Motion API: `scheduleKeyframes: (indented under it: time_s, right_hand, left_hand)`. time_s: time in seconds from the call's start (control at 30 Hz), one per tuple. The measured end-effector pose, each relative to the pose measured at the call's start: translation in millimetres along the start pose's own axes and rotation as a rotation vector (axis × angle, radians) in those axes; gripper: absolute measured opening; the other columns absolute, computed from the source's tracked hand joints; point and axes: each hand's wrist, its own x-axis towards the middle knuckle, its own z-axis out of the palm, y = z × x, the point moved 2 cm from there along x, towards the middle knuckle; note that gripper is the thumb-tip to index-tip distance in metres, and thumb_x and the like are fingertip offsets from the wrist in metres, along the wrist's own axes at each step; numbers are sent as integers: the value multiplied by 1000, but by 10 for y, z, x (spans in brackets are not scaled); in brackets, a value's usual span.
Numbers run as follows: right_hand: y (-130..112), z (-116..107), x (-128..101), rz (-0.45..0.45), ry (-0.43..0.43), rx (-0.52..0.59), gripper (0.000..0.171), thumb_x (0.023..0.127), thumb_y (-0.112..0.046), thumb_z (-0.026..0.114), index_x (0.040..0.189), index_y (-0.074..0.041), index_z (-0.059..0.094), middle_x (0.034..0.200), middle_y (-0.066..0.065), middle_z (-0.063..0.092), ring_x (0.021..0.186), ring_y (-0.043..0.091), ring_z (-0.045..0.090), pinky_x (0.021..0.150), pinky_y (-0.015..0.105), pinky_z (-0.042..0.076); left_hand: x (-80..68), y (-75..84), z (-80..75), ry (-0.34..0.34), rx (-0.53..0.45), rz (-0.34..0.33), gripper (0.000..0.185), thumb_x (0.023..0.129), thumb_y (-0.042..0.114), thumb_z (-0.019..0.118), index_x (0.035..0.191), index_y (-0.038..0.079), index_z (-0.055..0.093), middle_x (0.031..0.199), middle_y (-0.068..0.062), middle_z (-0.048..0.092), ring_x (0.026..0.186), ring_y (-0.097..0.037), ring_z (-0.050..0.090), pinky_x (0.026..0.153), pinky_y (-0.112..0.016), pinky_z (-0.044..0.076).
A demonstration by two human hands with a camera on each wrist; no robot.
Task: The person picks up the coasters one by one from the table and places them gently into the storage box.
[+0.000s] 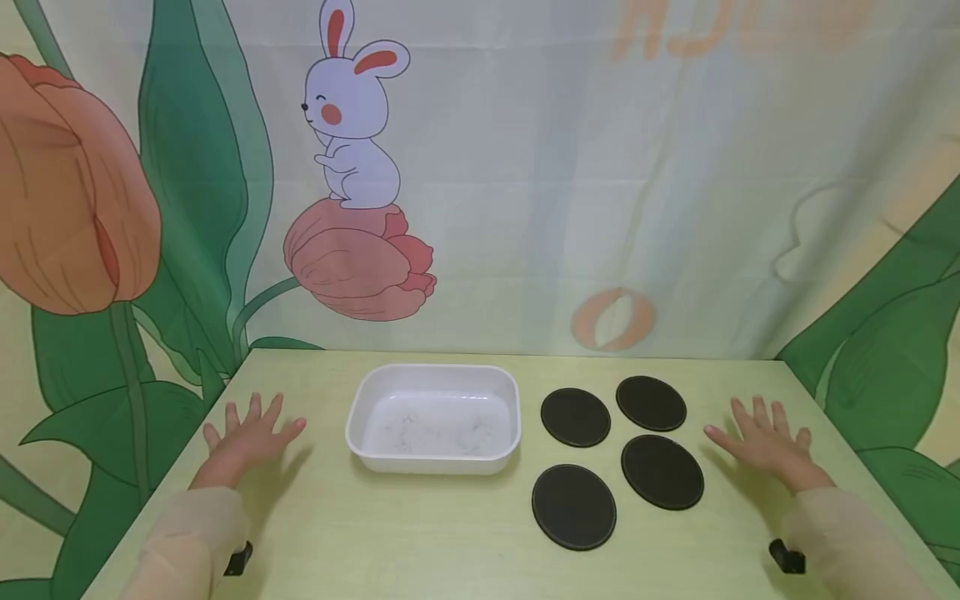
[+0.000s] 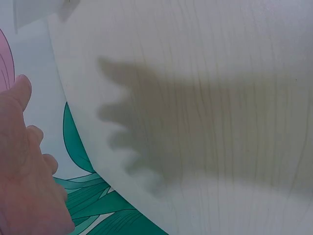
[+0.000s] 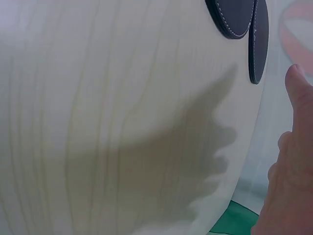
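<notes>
My left hand [image 1: 251, 436] is held above the left side of the table with its fingers spread, holding nothing. To its right stands a white rectangular tray [image 1: 432, 464] with faint grey marks on its bottom. Over the right side hovers my right hand [image 1: 768, 444], also spread and holding nothing. Nearest to it lie round black coasters: one at the back [image 1: 651, 403] and one in front of that [image 1: 662, 472]. Two more coasters [image 1: 575, 417] [image 1: 573, 507] lie nearer the tray. Stitched edges of two coasters [image 3: 237, 17] show in the right wrist view.
The pale wood-grain table [image 1: 420, 542] narrows toward its far edge. Behind it hangs a printed curtain [image 1: 525, 167] with a rabbit, tulips and green leaves. In the wrist views, each hand casts a shadow on the tabletop, with a gap between hand and surface.
</notes>
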Motion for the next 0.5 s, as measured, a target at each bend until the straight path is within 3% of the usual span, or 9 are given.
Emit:
scheduleKeyframes:
  time_s: [0.5]
  right_hand:
    - [-333,-19,52,-76,24,-66,91,82,-67,32,141,-4,4,141,31,-9,126,47,-19,86,72,-10]
  left_hand:
    - [24,215,-53,33,4,40,91,81,69,27,141,5,6,141,-31,-9,122,-54,-19,85,-70,-17]
